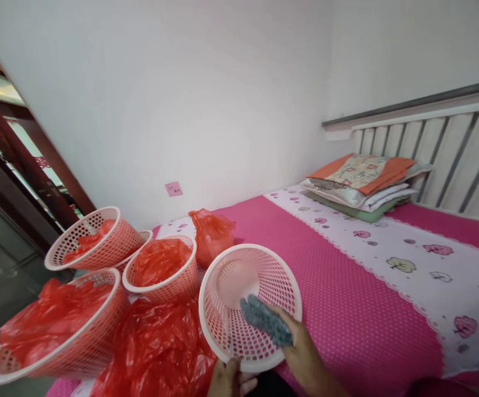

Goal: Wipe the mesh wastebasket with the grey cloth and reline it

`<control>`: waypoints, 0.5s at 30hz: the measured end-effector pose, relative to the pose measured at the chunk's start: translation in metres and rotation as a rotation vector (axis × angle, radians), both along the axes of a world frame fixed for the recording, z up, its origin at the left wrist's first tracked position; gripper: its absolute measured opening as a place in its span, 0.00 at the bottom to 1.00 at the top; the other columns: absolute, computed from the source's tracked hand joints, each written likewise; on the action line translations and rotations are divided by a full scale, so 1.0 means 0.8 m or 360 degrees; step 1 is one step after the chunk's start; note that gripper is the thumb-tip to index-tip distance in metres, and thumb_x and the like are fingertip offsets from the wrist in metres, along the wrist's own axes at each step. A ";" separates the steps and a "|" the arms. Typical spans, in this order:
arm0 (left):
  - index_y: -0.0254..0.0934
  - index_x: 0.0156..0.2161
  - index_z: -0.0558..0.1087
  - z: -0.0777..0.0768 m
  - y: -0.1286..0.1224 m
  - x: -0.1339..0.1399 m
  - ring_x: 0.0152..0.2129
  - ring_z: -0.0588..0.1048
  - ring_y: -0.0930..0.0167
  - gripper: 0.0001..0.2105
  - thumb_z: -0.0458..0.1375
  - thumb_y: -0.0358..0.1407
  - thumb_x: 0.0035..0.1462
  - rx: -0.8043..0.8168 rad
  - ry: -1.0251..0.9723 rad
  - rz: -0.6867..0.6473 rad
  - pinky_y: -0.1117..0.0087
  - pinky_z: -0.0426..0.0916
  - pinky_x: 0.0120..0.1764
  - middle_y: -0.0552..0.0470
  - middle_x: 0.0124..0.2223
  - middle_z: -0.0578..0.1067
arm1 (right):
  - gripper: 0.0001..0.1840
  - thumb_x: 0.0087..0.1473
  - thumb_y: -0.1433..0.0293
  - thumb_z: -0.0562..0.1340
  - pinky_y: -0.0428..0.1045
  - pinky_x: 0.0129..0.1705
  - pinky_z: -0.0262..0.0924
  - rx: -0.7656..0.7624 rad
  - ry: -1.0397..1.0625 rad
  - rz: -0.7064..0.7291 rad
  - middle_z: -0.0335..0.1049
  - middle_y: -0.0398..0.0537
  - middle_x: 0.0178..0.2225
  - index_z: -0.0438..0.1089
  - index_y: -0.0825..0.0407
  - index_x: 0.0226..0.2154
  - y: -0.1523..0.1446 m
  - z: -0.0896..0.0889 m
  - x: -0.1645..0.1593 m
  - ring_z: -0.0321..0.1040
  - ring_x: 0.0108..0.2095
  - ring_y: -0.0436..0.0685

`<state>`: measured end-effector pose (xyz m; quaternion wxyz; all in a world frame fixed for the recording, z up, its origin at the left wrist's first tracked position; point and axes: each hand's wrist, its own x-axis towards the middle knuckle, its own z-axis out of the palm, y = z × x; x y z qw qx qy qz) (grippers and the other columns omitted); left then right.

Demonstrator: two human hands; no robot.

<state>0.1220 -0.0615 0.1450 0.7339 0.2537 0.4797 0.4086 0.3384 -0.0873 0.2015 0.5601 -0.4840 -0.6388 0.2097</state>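
A pink plastic basket [286,286] with holes in its wall tilts toward me, its mouth facing up and its inside bare. My left hand [230,379] grips the near edge of its white rim, fingers closed around it. At the right side of the basket, my right hand [301,344] is closed on a fuzzy grey-blue cloth [266,320]. The cloth reaches over the rim into the basket; I cannot tell whether it touches the wall inside. Left of the basket lies a heap of red plastic bags [160,347].
Several more pink baskets stand at the left, including a small basket [160,286], a large basket [77,350] and a tilted basket [111,245], with red bags inside. Behind sits a full red bag [212,237]. Folded bedding [363,176] lies at the far right of the pink bed [346,298].
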 end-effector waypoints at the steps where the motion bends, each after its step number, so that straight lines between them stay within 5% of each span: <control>1: 0.40 0.45 0.66 0.001 -0.001 -0.001 0.42 0.86 0.51 0.20 0.68 0.40 0.51 -0.0011 -0.0007 0.0032 0.48 0.77 0.50 0.40 0.41 0.84 | 0.43 0.46 0.81 0.54 0.58 0.55 0.74 0.0003 0.0065 -0.0022 0.79 0.52 0.57 0.68 0.44 0.64 0.011 0.007 0.001 0.76 0.57 0.63; 5: 0.40 0.51 0.62 0.003 -0.003 -0.002 0.42 0.86 0.54 0.21 0.64 0.38 0.55 -0.0041 -0.0070 0.0098 0.49 0.75 0.53 0.42 0.42 0.84 | 0.40 0.46 0.82 0.54 0.58 0.59 0.70 0.0077 -0.0004 -0.0052 0.78 0.53 0.57 0.70 0.46 0.61 0.075 0.027 -0.009 0.75 0.58 0.62; 8: 0.40 0.53 0.61 0.000 -0.004 -0.001 0.39 0.86 0.56 0.23 0.63 0.37 0.56 -0.0032 -0.0080 0.0043 0.50 0.74 0.54 0.45 0.40 0.84 | 0.37 0.48 0.84 0.54 0.55 0.59 0.66 -0.0077 -0.0386 -0.0063 0.78 0.54 0.57 0.72 0.49 0.59 0.130 0.030 -0.032 0.74 0.57 0.61; 15: 0.38 0.57 0.59 -0.005 -0.011 0.015 0.41 0.85 0.51 0.27 0.63 0.37 0.54 -0.0042 -0.0017 0.0114 0.48 0.76 0.50 0.39 0.41 0.83 | 0.18 0.58 0.75 0.59 0.53 0.54 0.62 -0.0561 -0.0694 -0.0021 0.81 0.57 0.48 0.78 0.53 0.48 0.197 -0.016 -0.090 0.76 0.50 0.65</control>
